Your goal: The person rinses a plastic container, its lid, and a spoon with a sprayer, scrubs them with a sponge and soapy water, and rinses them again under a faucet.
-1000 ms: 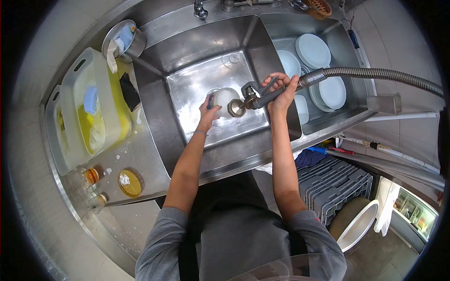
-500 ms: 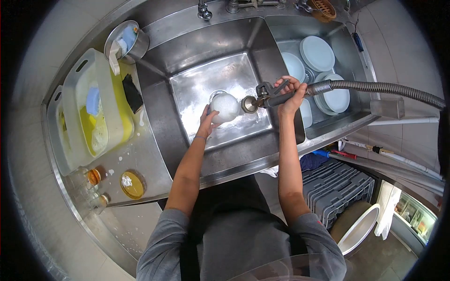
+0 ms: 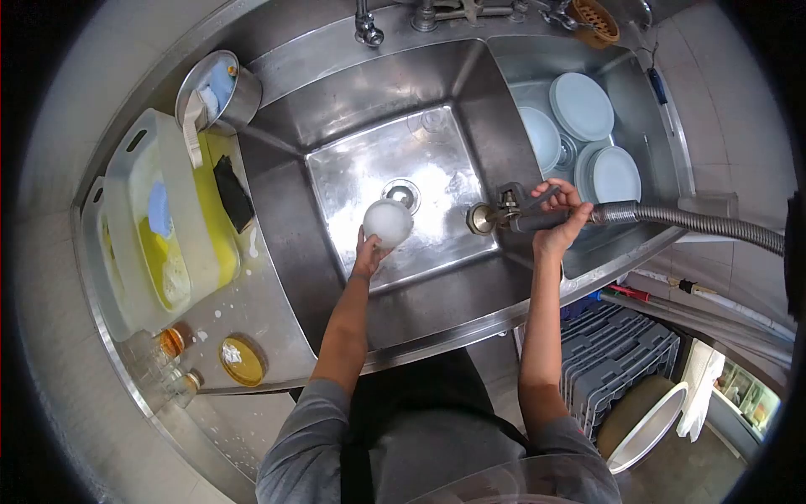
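Note:
Over the large steel sink [image 3: 277, 185], my left hand [image 3: 369, 256] grips a small round white bowl [image 3: 388, 223] by its lower left edge. The bowl is just below the round drain [image 3: 402, 196]. My right hand [image 3: 564, 220] is wrapped round the handle of a spray nozzle [image 3: 482, 218], fingers at its lever, near the divider between the basins. The nozzle's round head points left at the bowl, some distance from it. No water stream can be made out.
White plates [image 3: 581, 107] stand stacked in the right basin. A plastic tub [image 3: 180, 244] with yellow liquid and a blue sponge [image 3: 159, 209] is at left, beside a metal pot [image 3: 242, 99] and black cloth [image 3: 233, 193]. A faucet [image 3: 368, 32] hangs above; a yellow lid [image 3: 243, 359] lies lower left.
The nozzle in my right hand has moved right and down, away from the bowl. My left hand and the bowl have shifted slightly down and left. The view has moved slightly.

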`<state>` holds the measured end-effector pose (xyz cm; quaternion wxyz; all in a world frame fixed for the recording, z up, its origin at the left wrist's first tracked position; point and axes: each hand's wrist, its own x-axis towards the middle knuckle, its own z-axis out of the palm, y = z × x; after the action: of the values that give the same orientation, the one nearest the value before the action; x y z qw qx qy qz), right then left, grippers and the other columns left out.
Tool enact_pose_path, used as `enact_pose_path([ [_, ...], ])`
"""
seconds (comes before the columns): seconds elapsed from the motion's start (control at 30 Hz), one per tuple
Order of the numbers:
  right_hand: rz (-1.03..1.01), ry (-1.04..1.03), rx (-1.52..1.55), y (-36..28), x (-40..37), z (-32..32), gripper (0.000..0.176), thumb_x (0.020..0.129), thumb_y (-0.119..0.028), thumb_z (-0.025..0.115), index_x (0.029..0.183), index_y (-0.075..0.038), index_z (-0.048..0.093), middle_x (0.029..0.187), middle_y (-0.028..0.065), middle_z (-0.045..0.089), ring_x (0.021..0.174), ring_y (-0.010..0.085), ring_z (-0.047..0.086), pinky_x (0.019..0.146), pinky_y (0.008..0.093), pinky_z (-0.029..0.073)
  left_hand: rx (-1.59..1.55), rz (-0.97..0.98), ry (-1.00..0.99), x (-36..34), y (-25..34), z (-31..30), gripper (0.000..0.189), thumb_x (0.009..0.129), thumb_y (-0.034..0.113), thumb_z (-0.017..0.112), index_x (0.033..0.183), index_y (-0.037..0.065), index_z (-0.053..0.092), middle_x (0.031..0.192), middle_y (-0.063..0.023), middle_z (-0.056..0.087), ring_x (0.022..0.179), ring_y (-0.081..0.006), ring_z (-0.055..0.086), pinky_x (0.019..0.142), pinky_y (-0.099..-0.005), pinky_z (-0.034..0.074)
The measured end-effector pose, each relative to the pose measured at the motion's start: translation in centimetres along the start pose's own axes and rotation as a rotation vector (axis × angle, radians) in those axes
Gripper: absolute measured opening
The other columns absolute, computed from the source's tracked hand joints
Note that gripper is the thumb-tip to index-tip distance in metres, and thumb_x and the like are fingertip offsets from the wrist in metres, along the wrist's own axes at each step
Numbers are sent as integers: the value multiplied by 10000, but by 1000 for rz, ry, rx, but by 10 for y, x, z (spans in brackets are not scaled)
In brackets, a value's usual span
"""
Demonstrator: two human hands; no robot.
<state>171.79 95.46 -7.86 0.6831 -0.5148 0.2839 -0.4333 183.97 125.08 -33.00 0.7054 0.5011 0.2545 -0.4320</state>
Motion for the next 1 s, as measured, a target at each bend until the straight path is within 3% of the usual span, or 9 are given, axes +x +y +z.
enact_pose_path([
  [0.03, -2, -3, -10, 1, 0, 0, 676, 817, -620, 327, 942, 17, 514, 787, 121, 568, 735, 185, 551, 705, 266, 425, 35, 8, -43, 5, -3, -6, 776, 670, 102, 571, 1339, 171, 184, 1284, -140, 277, 1116, -344, 376, 832, -505, 401],
  [0.1, -1, -6, -35, -1, -4, 0, 678, 815, -623, 327, 944, 16, 514, 791, 122, 569, 737, 185, 551, 706, 268, 425, 307, 201, 133, 11, -14, -15, 742, 687, 121, 585, 1328, 135, 210, 1254, -153, 299, 1108, -345, 368, 856, -499, 373],
  [0.2, 14, 18, -61, 0, -5, 4, 734, 793, -659, 314, 926, 33, 520, 783, 128, 563, 739, 204, 547, 705, 281, 430, 1026, 797, 683, -8, -4, 20, 684, 699, 261, 648, 1269, 58, 328, 1120, -148, 416, 1074, -325, 360, 901, -487, 276],
  [0.33, 12, 26, -56, 2, -3, 6, 761, 784, -676, 301, 921, 40, 521, 782, 131, 559, 741, 213, 545, 703, 292, 431, 1878, 798, -75, -20, 3, 38, 659, 638, 364, 666, 1185, 63, 453, 1124, -154, 436, 1090, -287, 368, 901, -470, 275],
  [0.43, 19, 1, -53, 1, -1, 5, 766, 780, -681, 299, 926, 38, 519, 790, 132, 558, 751, 215, 544, 704, 300, 431, 2112, 854, 169, -3, -25, 33, 522, 703, 303, 612, 1131, 31, 488, 1123, -139, 446, 1104, -260, 359, 890, -459, 292],
  [0.47, 6, -14, -44, 1, 1, 4, 755, 783, -674, 312, 933, 38, 515, 796, 131, 559, 754, 209, 545, 715, 299, 433, 2154, 1055, 339, 9, -36, 27, 464, 703, 230, 614, 1109, 38, 498, 1071, -110, 499, 1035, -238, 441, 920, -471, 279],
  [0.57, -2, -30, -27, 0, -1, 0, 728, 791, -655, 337, 946, 37, 505, 808, 130, 559, 762, 197, 546, 739, 300, 437, 2293, 609, 30, 5, -27, 37, 280, 741, 154, 546, 1001, 49, 538, 988, -105, 555, 950, -236, 521, 867, -438, 347],
  [0.77, 8, 21, -39, 3, 4, 0, 733, 788, -662, 324, 940, 31, 510, 810, 130, 555, 762, 203, 544, 735, 302, 432, 2252, 771, -138, -10, -24, 40, 142, 735, 96, 509, 866, 66, 556, 844, -85, 598, 844, -208, 583, 665, -332, 472],
  [1.0, 27, 22, -4, -1, 1, 9, 724, 789, -657, 334, 939, 28, 511, 807, 129, 559, 769, 206, 548, 732, 300, 433, 2165, 868, -147, -2, -26, 36, 119, 737, 98, 517, 842, 67, 562, 813, -87, 588, 778, -212, 589, 626, -342, 476],
])
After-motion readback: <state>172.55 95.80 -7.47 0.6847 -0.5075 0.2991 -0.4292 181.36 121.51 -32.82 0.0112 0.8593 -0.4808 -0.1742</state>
